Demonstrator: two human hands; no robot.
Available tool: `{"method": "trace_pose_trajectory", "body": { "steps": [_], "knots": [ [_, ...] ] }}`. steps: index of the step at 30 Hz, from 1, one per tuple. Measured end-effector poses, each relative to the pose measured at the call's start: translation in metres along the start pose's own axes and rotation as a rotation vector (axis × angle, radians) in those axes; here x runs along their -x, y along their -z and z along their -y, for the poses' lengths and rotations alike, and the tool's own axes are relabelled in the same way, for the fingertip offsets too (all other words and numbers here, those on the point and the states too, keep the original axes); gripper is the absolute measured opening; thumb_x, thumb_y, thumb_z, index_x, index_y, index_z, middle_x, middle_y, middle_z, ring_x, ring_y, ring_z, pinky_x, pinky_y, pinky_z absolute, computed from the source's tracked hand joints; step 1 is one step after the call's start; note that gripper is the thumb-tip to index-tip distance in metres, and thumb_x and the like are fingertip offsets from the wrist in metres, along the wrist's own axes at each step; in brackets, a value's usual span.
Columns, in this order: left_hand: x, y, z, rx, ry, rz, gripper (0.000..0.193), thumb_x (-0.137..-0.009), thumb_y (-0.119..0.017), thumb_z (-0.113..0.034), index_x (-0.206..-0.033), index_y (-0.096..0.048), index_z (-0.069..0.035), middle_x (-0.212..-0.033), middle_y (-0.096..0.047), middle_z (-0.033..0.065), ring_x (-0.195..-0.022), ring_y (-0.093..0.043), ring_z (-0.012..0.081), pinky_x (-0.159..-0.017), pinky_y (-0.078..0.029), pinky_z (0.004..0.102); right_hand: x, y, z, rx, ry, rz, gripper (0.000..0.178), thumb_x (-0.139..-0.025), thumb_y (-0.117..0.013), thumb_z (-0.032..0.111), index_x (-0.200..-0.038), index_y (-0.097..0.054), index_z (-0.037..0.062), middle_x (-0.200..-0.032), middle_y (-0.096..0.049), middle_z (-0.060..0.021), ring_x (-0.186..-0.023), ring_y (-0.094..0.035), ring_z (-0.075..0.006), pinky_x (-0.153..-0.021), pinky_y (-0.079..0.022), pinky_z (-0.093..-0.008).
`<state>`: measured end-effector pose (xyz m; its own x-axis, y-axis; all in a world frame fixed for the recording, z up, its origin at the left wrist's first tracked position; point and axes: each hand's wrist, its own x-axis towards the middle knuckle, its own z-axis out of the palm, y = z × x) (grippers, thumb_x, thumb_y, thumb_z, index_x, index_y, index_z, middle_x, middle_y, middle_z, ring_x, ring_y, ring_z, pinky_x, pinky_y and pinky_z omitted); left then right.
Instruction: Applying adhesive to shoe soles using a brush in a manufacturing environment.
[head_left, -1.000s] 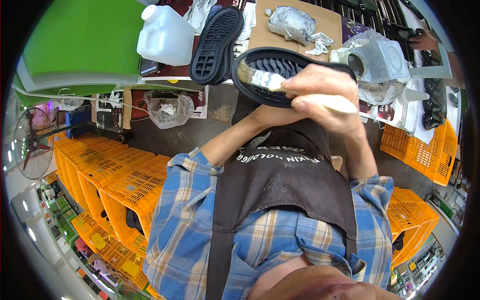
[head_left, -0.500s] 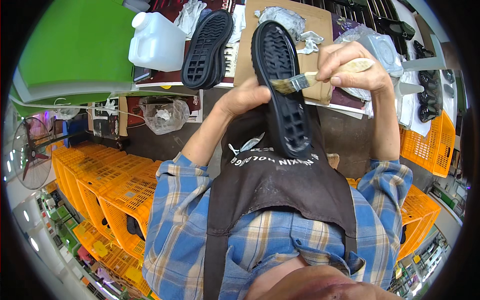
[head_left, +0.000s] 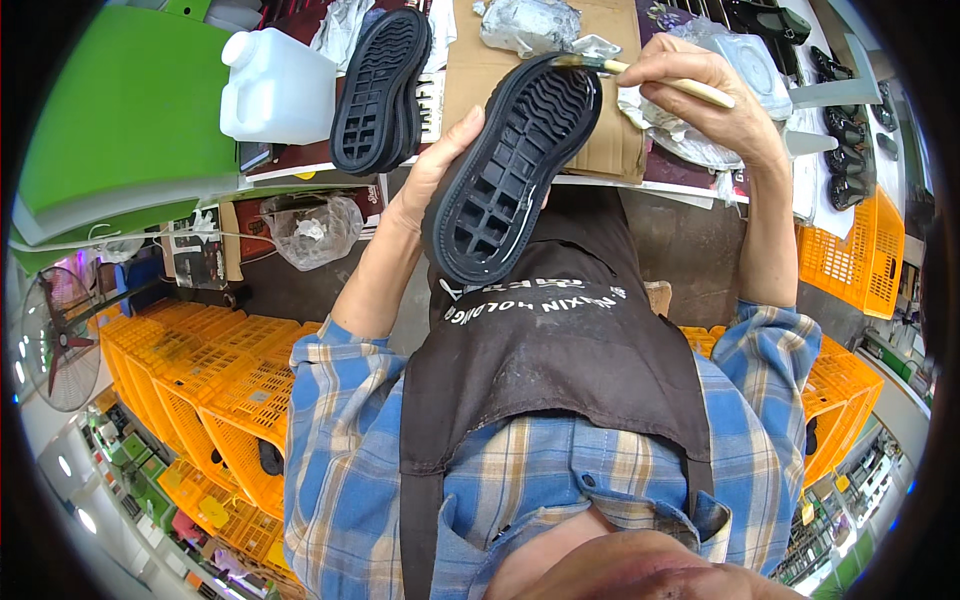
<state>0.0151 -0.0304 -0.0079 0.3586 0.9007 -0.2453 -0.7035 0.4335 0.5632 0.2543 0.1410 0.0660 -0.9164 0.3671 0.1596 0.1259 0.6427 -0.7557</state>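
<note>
My left hand (head_left: 437, 160) grips a black shoe sole (head_left: 508, 183) by its left side and holds it tilted in front of my apron. Its inner face, with a wavy and square grid pattern, is turned up to me, and wet shine shows along parts of the rim. Closed around the pale wooden handle of a flat paintbrush (head_left: 688, 88) is my right hand (head_left: 705, 95). The brush's bristles touch the sole's far rim. Left of the held sole, a stack of similar black soles (head_left: 378, 95) lies on the table.
A white plastic jug (head_left: 280, 90) stands at the far left of the table. Brown cardboard (head_left: 610, 145) lies beyond the sole, with a plastic-wrapped lump (head_left: 530, 25) on it. Black shoes (head_left: 848, 155) line the right side. Orange crates (head_left: 240, 375) stack at left; another crate (head_left: 850, 260) stands right.
The sole has turned clockwise and its near end has swung left. My right hand has moved the brush from the sole's middle up to its far rim.
</note>
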Motion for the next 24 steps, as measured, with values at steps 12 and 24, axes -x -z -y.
{"method": "trace_pose_trajectory", "body": {
  "steps": [12,24],
  "knots": [
    [0.002,-0.010,-0.001,-0.536,-0.257,-0.086,0.071,-0.091,-0.051,-0.046,-0.139,-0.027,-0.001,-0.126,-0.045,0.0094,-0.114,-0.045,0.0164,-0.097,-0.036,0.0295,0.005,-0.056,0.023,-0.293,-0.408,-0.436,0.034,-0.085,-0.067,0.033,-0.094,-0.068,0.0003,-0.069,-0.062,-0.0019,-0.055,-0.056,-0.0050,-0.047,-0.045,-0.0174],
    [-0.010,0.009,-0.022,-0.611,-0.526,-0.131,0.075,-0.088,-0.057,-0.045,-0.141,-0.021,-0.006,-0.121,-0.046,0.0061,-0.110,-0.046,0.0121,-0.093,-0.039,0.0269,0.017,-0.063,0.043,-0.297,-0.217,-0.259,0.022,-0.087,-0.062,0.019,-0.093,-0.068,-0.0008,-0.072,-0.061,-0.0033,-0.057,-0.054,-0.0055,-0.049,-0.043,-0.0189]
  ]
}}
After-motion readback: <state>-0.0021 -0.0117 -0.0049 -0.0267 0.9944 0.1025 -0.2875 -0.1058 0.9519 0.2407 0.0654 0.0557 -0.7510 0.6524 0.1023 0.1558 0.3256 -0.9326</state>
